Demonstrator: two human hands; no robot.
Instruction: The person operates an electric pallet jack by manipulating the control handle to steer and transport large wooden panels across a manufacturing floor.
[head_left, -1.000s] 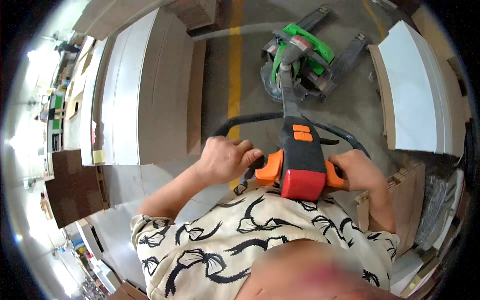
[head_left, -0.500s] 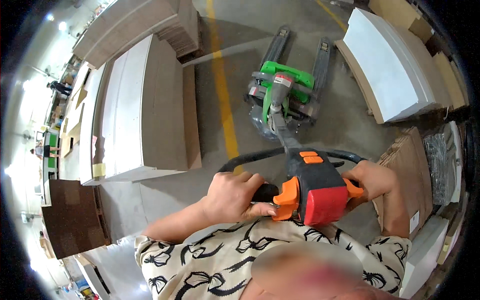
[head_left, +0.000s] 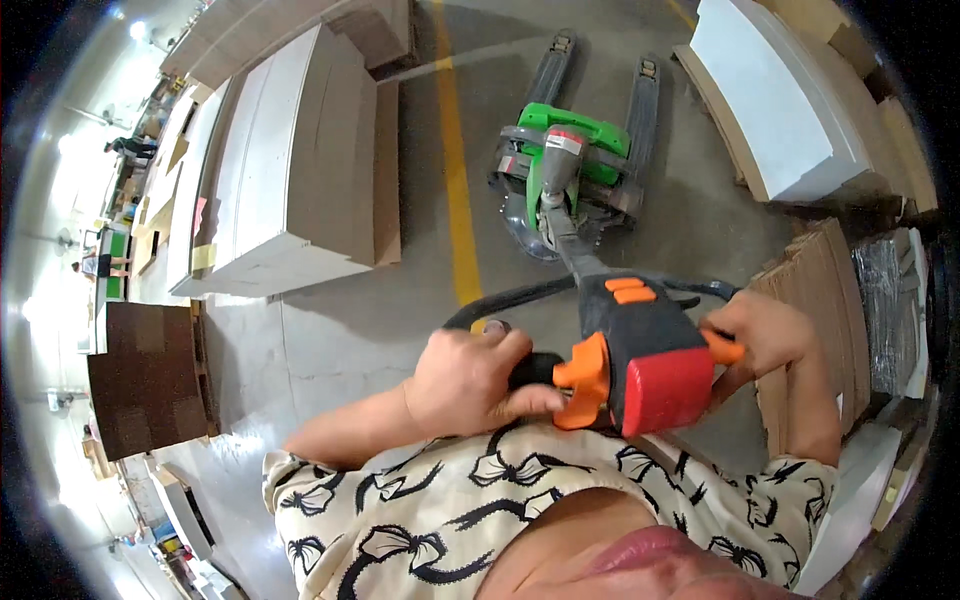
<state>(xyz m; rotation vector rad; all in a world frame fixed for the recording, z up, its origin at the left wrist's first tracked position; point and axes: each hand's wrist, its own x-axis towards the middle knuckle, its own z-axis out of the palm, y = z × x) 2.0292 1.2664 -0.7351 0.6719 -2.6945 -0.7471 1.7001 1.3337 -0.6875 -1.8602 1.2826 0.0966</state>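
Note:
A green electric pallet truck (head_left: 575,160) stands on the concrete floor ahead, its two forks pointing away. Its long tiller rises toward me and ends in a black loop handle with a grey, orange and red control head (head_left: 650,355). My left hand (head_left: 470,380) grips the left side of the handle, thumb against the orange lever. My right hand (head_left: 765,335) grips the right side of the handle at the other orange lever.
A tall stack of white and brown boards (head_left: 290,170) sits at the left, a white stack (head_left: 775,95) at the upper right, and cardboard sheets (head_left: 825,300) close on my right. A yellow floor line (head_left: 455,180) runs ahead. Dark brown panels (head_left: 145,375) lie at the left.
The pallet truck and tiller have shifted rightward and lower in view as my view turned. Both hands stay on the handle.

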